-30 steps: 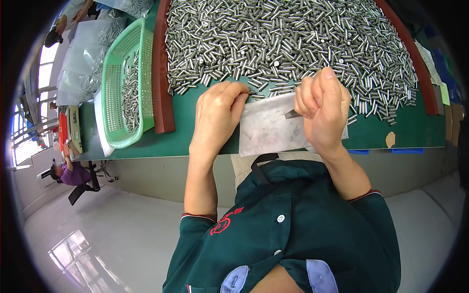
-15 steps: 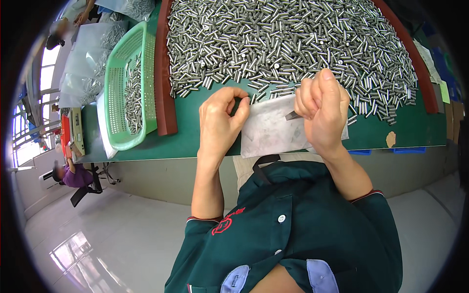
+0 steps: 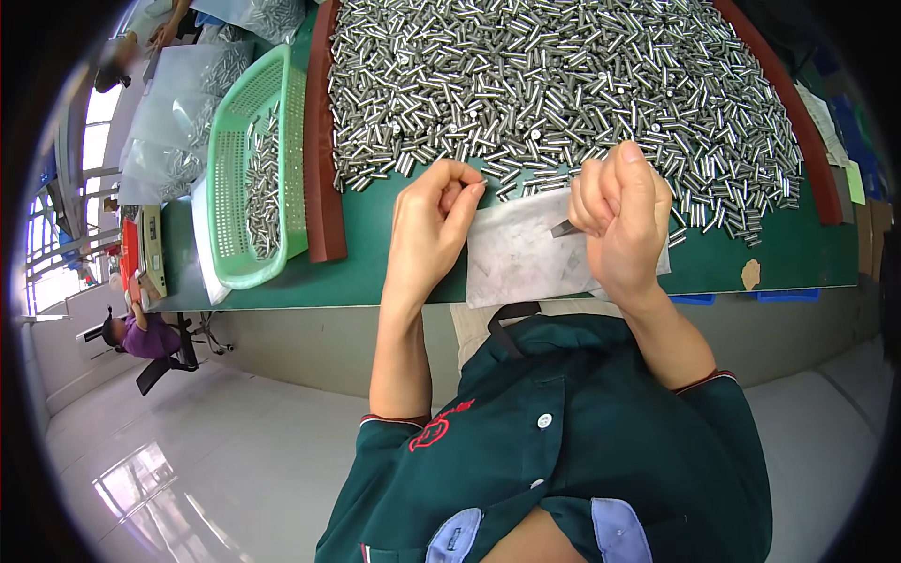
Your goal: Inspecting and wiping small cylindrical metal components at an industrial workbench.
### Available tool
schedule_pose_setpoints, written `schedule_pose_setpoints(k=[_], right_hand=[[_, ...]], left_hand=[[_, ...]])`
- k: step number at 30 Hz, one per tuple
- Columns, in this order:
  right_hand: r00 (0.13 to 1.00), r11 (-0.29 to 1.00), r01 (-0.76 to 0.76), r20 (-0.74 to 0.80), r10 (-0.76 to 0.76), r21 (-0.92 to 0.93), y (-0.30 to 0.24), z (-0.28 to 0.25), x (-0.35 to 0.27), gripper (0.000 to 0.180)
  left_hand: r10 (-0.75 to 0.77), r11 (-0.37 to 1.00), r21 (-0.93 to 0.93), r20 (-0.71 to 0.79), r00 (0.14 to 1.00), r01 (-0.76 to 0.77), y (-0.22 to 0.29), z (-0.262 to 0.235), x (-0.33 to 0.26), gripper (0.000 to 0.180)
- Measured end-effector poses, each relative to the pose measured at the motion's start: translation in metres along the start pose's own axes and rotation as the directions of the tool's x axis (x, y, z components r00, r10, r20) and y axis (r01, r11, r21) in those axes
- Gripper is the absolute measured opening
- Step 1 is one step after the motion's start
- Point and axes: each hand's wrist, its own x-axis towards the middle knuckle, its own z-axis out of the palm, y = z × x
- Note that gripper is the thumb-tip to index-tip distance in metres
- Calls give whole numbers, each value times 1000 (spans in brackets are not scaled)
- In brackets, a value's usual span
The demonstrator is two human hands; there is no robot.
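Silvery cylindrical metal pins lie beyond the stained white rectangular sheet, left hand fingertips pressed together beside its far-left corner, right hand clenching a flat grey metal strip.

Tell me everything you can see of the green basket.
The green basket is long with rounded corners, perforated walls and a smooth rim, and looks like plastic. It stands upright at the left of the green table, beside the red-brown rail. Short metal pins lie inside it. Neither the left hand nor the right hand touches it.
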Motion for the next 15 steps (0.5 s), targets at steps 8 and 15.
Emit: schedule_pose_setpoints(k=[8,15], right_hand=[[1000,1000,10,1,-10,2,1,0,-1,39],[1000,1000,12,-6,-12,-10,1,0,0,39]], left_hand=[[-159,628,-732,211,964,264,-15,-7,-6,8],[-142,443,-845,263,954,299,-16,-8,-6,21]])
